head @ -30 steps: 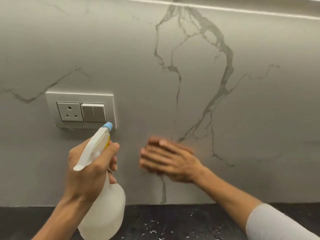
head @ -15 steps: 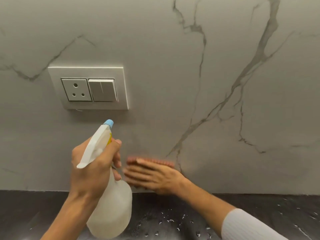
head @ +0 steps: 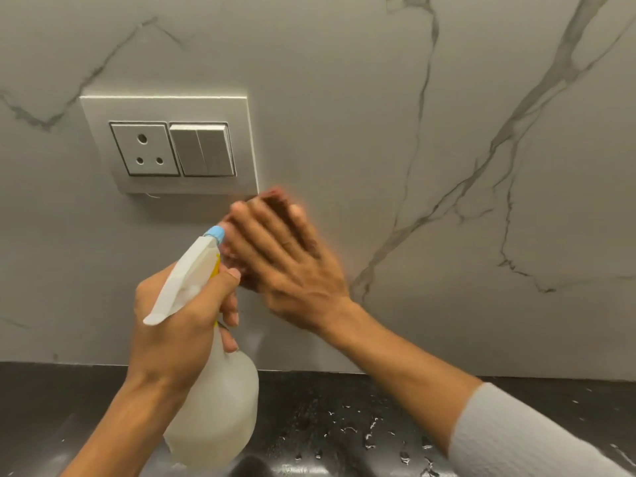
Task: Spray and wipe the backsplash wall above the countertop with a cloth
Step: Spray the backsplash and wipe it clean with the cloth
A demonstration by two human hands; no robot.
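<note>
- Nearest, at the lower right of the frame, a pale ribbed sleeve (head: 516, 435) covers the forearm that reaches up and left to the wall.
- Along the bottom runs the dark bench (head: 69, 401), with water droplets (head: 371, 438) scattered over its middle and right part.
- At lower centre-left the left grip (head: 179, 325) is clamped round the neck of a white spray bottle (head: 220, 407). The thumb lies over the top and the fingers curl at the trigger side.
- The bottle's round body hangs below this grip, over the bench, and its blue nozzle tip (head: 214, 233) points up and to the right.
- Just past the nozzle, at the centre of the frame, the right grip (head: 285, 263) lies flat against the wall, fingers straight and close together, blurred.
- The cloth (head: 272, 195) is under that palm: only a reddish blurred edge shows beyond the fingertips and by the nozzle. It is pressed to the wall, not pinched.
- The backsplash wall (head: 344, 98) fills the rest of the frame, pale grey with darker marble veins at the upper left and across the right half.
- At the upper left sits a switch plate (head: 168, 108) with a three-pin socket (head: 144, 149) and two rocker switches (head: 203, 149). The cloth's edge is just beside the plate's lower right corner.
</note>
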